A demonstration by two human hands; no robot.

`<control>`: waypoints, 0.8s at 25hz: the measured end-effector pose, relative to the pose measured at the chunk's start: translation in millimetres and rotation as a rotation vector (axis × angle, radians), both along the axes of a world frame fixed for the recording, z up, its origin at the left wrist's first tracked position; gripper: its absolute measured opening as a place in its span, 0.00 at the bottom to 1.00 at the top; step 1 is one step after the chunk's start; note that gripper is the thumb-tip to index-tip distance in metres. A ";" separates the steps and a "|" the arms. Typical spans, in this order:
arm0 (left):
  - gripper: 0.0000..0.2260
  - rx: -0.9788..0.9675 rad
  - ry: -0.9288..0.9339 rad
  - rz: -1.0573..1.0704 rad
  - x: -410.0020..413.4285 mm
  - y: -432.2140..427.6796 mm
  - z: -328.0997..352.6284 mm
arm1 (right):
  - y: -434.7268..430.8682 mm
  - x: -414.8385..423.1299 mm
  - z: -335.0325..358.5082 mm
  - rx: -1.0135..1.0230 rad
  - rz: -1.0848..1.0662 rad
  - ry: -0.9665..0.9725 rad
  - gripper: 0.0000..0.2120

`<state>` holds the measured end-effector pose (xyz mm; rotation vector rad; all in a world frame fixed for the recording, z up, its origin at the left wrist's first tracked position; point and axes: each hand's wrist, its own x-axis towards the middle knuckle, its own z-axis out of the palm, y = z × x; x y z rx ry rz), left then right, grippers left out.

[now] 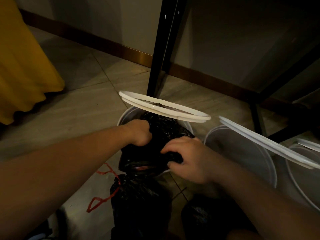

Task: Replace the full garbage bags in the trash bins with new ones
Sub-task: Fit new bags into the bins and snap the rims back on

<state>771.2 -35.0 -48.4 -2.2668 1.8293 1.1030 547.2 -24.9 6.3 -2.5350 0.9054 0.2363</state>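
Observation:
A white trash bin (pixel 125 116) stands on the floor with its white ring lid (pixel 166 108) tipped up at the back. A black garbage bag (pixel 161 129) lies over the bin's mouth. My left hand (pixel 138 134) grips the bag's plastic at the left, and my right hand (pixel 187 156) pinches a bunched fold of it at the near rim. A tied full black bag (pixel 138 196) with red drawstrings (pixel 103 200) sits on the floor in front of the bin. Another dark bag (pixel 199 217) lies to its right.
Two more white bins (pixel 242 153) (pixel 304 179) stand to the right, their ring lids (pixel 263 142) raised. A black table leg (pixel 161 49) rises behind the first bin, with dark frame bars at the right. A yellow cloth (pixel 22 66) hangs at the left over tiled floor.

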 end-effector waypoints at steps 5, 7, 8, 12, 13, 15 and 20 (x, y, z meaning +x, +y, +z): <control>0.16 -0.113 0.244 0.296 -0.4 -5.0 -6.5 | 4.7 4.0 -16.6 0.004 -0.006 -0.064 0.07; 0.16 -0.186 0.201 0.292 3.9 -9.7 -6.7 | -8.6 -0.8 -17.9 -0.025 -0.099 -0.133 0.04; 0.17 -0.214 0.156 0.260 5.9 -12.0 -4.7 | -12.6 -0.7 -18.4 -0.036 -0.105 -0.136 0.06; 0.18 -0.356 -0.148 -0.054 12.8 -11.4 3.5 | -18.0 17.8 -34.0 -0.197 -0.011 0.147 0.11; 0.18 -0.387 -0.246 -0.123 15.3 -7.8 5.5 | -21.3 22.9 -37.8 -0.253 -0.012 0.190 0.12; 0.20 -0.440 -0.404 -0.171 21.9 0.7 8.7 | -27.8 29.7 -41.0 -0.315 -0.068 0.195 0.15; 0.22 -0.402 -0.366 -0.190 37.5 14.2 17.5 | -18.9 16.7 -38.4 -0.117 -0.162 0.037 0.06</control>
